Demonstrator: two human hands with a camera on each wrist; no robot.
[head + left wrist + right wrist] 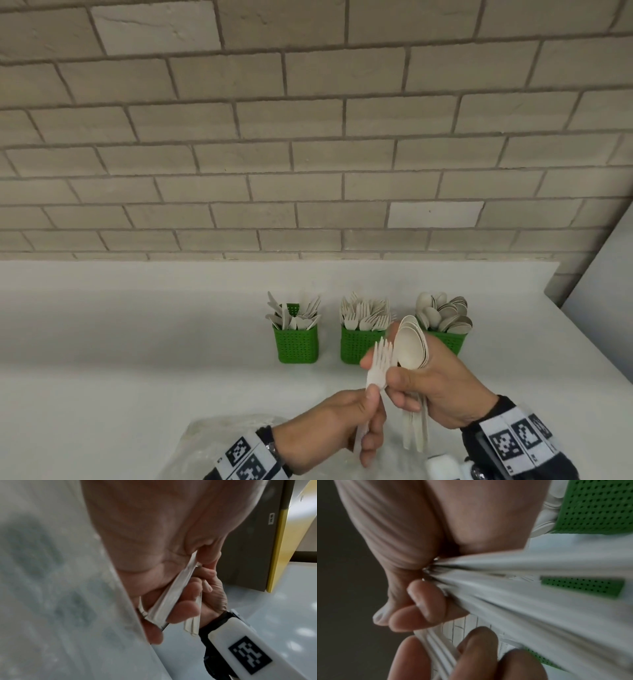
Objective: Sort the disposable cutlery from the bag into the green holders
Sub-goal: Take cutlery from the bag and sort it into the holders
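Three green holders stand by the wall: the left holder (297, 346) has knives, the middle holder (358, 347) forks, the right holder (450, 341) spoons. In front of them my left hand (363, 411) grips a few white forks (378, 363) by their handles (171, 591), tines up. My right hand (411, 387) holds a nested stack of spoons (411, 346), bowls up, and its thumb touches the forks' necks. The spoon handles (522, 595) fan out from my right palm. A clear plastic bag (212, 442) lies under my left wrist; its contents are hidden.
The white counter (137, 342) runs left and right in front of a brick wall (308, 137). Its right end (561, 308) lies just past the spoon holder. A dark cabinet with a yellow edge (278, 547) shows beyond the counter.
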